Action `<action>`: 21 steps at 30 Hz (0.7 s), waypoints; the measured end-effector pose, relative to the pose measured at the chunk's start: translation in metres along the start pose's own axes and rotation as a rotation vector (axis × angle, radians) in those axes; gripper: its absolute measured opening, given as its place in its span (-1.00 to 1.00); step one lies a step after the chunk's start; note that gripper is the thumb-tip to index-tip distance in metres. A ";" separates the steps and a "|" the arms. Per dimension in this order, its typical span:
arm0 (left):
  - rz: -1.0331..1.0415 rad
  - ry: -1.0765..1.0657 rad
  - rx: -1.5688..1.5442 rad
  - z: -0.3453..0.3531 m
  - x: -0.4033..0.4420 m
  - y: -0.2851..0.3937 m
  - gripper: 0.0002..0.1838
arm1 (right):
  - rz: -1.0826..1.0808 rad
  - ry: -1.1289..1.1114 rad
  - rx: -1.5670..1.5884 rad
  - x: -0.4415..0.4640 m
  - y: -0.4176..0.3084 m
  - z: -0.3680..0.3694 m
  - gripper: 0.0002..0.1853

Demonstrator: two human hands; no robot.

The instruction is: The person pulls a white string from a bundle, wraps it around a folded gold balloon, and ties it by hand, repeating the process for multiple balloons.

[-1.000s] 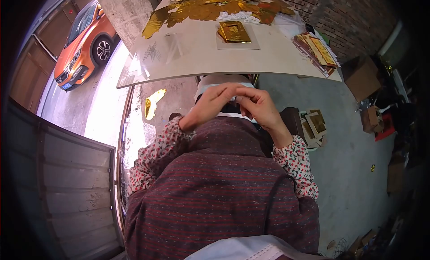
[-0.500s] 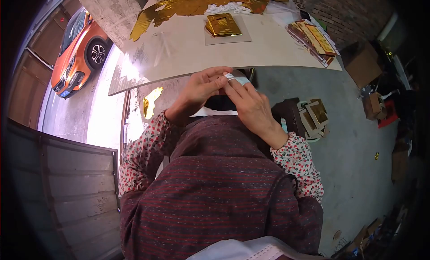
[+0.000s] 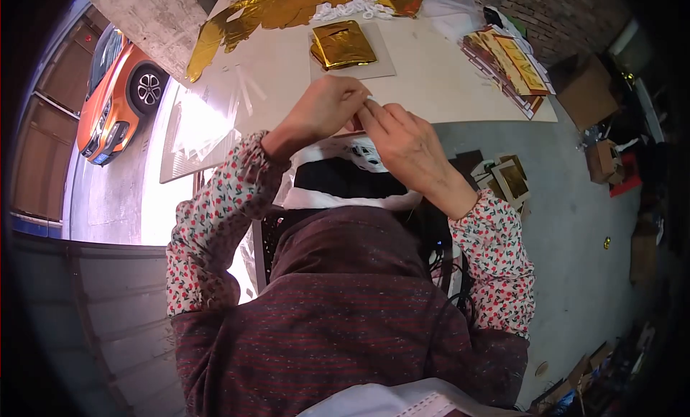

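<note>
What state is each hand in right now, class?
Left hand: closed, apparently pinching a small white piece.
Right hand: fingers bent beside it; grip cannot be told.

Rt of foil stack [image 3: 345,44]: room to pass over tabletop [image 3: 431,86] up to printed cards [image 3: 514,61]. Behind stack, white rings [image 3: 353,8] + gold sheets [image 3: 280,13] block; L-front, clear plastic [image 3: 208,133]; nr front, L hand [image 3: 325,106] & R hand [image 3: 411,145].

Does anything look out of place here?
A small gold bit lies by itself on the floor at the right, well apart from the gold foil on the table, so it may have been dropped. It's too small to identify.
</note>
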State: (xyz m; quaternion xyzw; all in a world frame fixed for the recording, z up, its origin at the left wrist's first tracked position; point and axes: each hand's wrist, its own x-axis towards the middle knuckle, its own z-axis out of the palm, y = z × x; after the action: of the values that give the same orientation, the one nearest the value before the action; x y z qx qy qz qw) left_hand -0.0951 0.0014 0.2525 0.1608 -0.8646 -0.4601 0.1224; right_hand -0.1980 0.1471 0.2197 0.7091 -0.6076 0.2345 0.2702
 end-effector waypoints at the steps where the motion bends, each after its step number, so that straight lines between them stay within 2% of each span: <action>1: 0.021 -0.005 0.010 -0.003 0.011 -0.001 -0.73 | 0.016 0.017 0.012 0.003 0.008 0.006 -0.59; 3: 0.037 0.000 0.052 -0.007 0.034 0.001 -0.74 | 0.084 0.072 0.066 0.006 0.020 0.022 -0.57; 6: 0.370 0.158 0.432 -0.022 0.085 -0.039 -0.74 | 0.140 0.247 0.181 0.007 0.033 0.024 -0.63; 7: 0.293 0.204 0.245 -0.029 0.100 -0.047 -0.77 | 0.235 0.284 0.238 0.009 0.042 0.027 -0.66; 10: 0.030 0.308 0.147 -0.059 0.155 -0.063 -0.81 | 0.536 0.335 0.377 -0.001 0.071 0.042 -0.71; 13: 0.055 0.374 0.268 -0.076 0.210 -0.086 -0.83 | 0.835 0.286 0.512 -0.019 0.093 0.068 -0.73; 16: 0.116 0.401 0.425 -0.084 0.260 -0.111 -0.81 | 0.846 0.317 0.578 -0.019 0.097 0.068 -0.75; 21: 0.085 0.323 0.380 -0.081 0.317 -0.149 -0.74 | 0.864 0.277 0.601 -0.015 0.098 0.063 -0.77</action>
State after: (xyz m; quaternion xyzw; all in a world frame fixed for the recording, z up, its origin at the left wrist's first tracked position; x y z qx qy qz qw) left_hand -0.3326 -0.2621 0.1922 0.2161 -0.9106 -0.2523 0.2459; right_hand -0.2963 0.1042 0.1723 0.4032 -0.7088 0.5787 0.0122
